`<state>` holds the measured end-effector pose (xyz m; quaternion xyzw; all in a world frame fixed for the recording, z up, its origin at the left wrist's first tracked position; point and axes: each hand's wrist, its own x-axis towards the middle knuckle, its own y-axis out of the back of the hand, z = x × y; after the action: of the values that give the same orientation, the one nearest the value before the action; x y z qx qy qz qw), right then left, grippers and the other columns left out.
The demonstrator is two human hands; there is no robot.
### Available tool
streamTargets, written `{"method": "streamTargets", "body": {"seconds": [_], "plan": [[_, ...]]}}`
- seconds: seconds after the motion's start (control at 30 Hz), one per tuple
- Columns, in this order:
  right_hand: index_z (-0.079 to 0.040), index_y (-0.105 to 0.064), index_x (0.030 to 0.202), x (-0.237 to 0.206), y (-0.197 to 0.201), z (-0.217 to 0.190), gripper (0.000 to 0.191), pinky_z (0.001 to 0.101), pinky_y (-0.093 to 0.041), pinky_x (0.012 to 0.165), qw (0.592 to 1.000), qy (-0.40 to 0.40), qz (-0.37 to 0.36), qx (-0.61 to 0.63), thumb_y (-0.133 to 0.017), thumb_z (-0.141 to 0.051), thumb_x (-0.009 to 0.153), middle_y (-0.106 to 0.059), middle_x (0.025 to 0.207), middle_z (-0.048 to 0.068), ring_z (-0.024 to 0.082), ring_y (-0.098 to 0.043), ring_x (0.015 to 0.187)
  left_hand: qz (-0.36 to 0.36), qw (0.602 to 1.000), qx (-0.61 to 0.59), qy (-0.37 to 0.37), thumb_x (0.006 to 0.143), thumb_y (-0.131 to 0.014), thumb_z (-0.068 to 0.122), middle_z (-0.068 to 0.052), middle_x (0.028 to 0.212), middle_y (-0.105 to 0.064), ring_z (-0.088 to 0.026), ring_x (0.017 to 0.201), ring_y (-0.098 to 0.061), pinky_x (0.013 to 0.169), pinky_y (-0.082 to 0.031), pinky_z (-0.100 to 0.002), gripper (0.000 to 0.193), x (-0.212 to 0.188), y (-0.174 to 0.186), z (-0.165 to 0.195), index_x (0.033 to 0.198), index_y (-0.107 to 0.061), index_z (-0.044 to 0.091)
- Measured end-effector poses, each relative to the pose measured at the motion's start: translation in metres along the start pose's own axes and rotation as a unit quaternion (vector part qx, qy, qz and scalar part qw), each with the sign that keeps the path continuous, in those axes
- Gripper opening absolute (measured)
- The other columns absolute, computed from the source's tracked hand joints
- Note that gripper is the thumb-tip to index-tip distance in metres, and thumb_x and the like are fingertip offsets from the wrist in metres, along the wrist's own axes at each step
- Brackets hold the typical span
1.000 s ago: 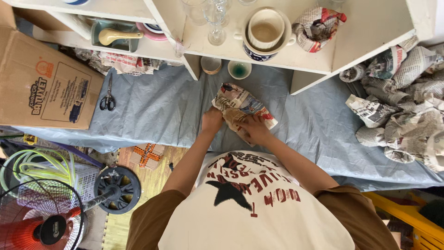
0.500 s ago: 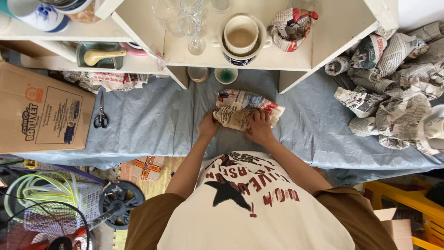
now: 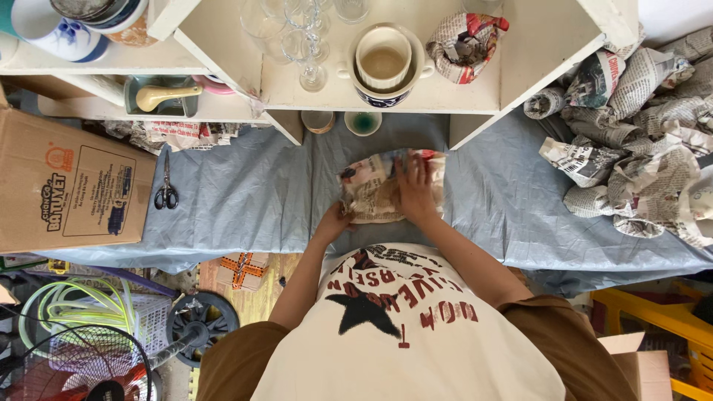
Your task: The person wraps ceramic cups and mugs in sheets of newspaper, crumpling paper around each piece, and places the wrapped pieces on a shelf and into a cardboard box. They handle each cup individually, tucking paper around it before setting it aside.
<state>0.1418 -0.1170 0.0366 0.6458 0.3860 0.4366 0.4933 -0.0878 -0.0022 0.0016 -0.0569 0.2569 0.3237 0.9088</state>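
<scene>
Pressing flat on a newspaper-wrapped bundle (image 3: 379,189), right hand (image 3: 416,191) with fingers spread across its top, forearm running back toward the body. Left hand (image 3: 332,221) tucked at the bundle's near left corner, mostly hidden under the paper edge; whether pinching or just steadying, cannot tell. Bundle lying on the blue-grey cloth (image 3: 238,200) covering the counter, just in front of the white shelf unit (image 3: 460,96).

Just beyond the bundle, under the shelf, two small cups: one tan (image 3: 318,120), one with a green inside (image 3: 362,122). On the shelf above, a cream two-handled pot (image 3: 383,63) with a dark patterned base, one wrapped newspaper parcel (image 3: 464,44) beside it on the right, and a cluster of clear stemmed glasses (image 3: 301,37) on the left, too overlapped to count.

To the right, heaped on the cloth, a pile of crumpled newspaper bundles (image 3: 631,156), black-and-white print with some colour patches. To the left, one pair of black-handled scissors (image 3: 166,191) lying flat, well apart from the hands. Past those, one brown cardboard box (image 3: 67,193), rectangular, with an orange round mark and a black-bordered printed panel on its face. On the lower left shelf, a teal tray (image 3: 160,100) holding a cream spoon. Below the counter edge, coiled green hose (image 3: 63,315) in a white basket and one dark fan grille (image 3: 74,367).
</scene>
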Motion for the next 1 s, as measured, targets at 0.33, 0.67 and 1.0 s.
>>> {"method": "streamTargets", "body": {"seconds": [0.33,0.67,1.0], "plan": [[-0.021,-0.034,0.163,-0.023,-0.018,-0.004,0.073,0.0709,-0.002,0.121,0.994,0.050,-0.066,0.075,-0.048,-0.048,0.097,-0.016,0.171,0.018,0.051,-0.006,0.155,0.369,0.862,0.238,-0.252,0.080,-0.070,0.010,-0.030,0.132,-0.054,-0.040,0.124,-0.051,0.105,-0.040,-0.052,0.065,-0.030,-0.020,0.057,0.137,-0.044,-0.009],[-0.019,-0.042,0.155,-0.022,-0.011,0.020,0.065,0.0600,-0.003,0.126,0.985,0.064,-0.120,0.104,-0.040,-0.054,0.100,-0.019,0.171,0.014,0.042,-0.008,0.157,0.133,0.739,0.637,-0.176,0.085,-0.057,0.056,-0.009,0.166,-0.028,-0.032,0.151,-0.023,0.113,-0.008,-0.078,0.085,0.047,-0.077,0.036,0.156,-0.036,0.015],[-0.009,-0.030,0.160,0.012,0.011,0.008,0.089,0.0635,-0.022,0.116,0.993,-0.044,-0.103,0.034,-0.055,-0.052,0.086,-0.040,0.150,0.022,0.048,-0.038,0.137,0.109,0.769,0.623,-0.096,0.077,-0.040,0.098,-0.018,0.172,0.008,-0.044,0.157,0.008,0.117,0.009,-0.072,0.124,0.026,-0.033,0.040,0.168,-0.005,0.020]]}}
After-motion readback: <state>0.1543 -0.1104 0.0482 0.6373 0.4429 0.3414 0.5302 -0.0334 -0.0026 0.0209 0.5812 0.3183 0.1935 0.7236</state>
